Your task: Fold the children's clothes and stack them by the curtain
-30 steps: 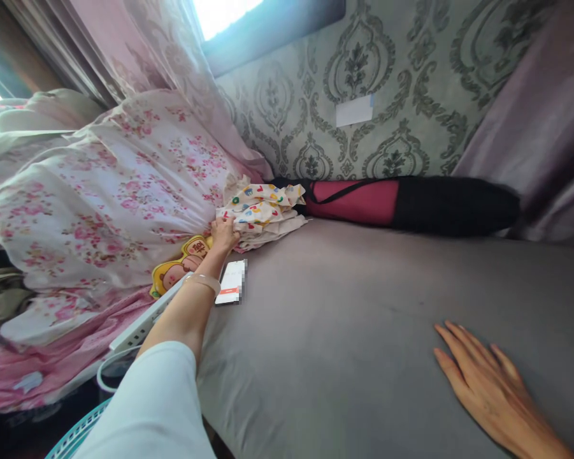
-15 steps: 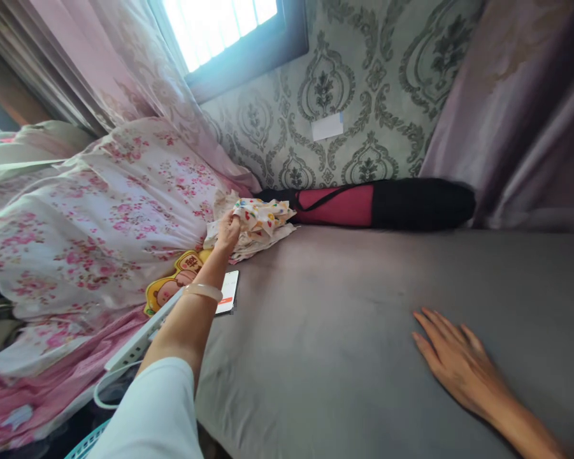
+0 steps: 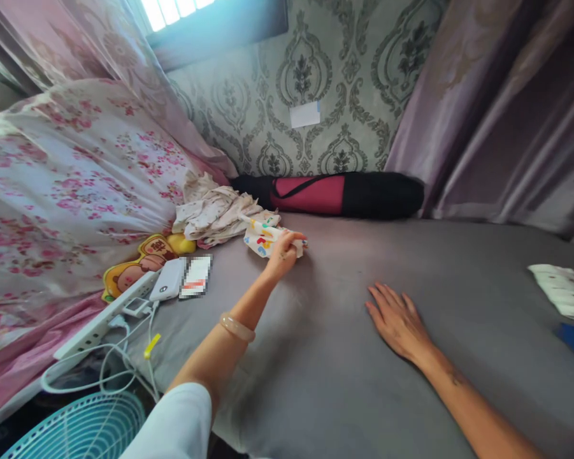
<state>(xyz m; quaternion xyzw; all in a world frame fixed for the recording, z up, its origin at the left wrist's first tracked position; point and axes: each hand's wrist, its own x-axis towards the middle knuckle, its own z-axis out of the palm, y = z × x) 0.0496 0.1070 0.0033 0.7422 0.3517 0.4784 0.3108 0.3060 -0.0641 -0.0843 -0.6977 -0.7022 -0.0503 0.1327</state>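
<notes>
My left hand (image 3: 285, 253) is closed on a white cloth with colourful prints (image 3: 258, 241), which hangs crumpled just above or on the grey bed sheet (image 3: 325, 370); I cannot tell if it touches. Behind it lies a heap of pale crumpled cloths (image 3: 213, 210). My right hand (image 3: 396, 322) rests flat on the sheet, palm down, fingers stretched out and holding nothing. A pale bangle (image 3: 237, 327) circles my left wrist.
On the left lie a phone (image 3: 195, 276), a white power bank (image 3: 168, 279), a power strip (image 3: 100, 319) with cables and a yellow cartoon cushion (image 3: 138, 268). A black and red long bag (image 3: 310, 196) lines the wall. Folded white cloth (image 3: 564, 290) sits right; a blue fan (image 3: 81, 424) stands below.
My left hand has drawn the printed cloth off the heap, to the right and nearer to me. The view has turned right and down. My right hand stays flat on the sheet.
</notes>
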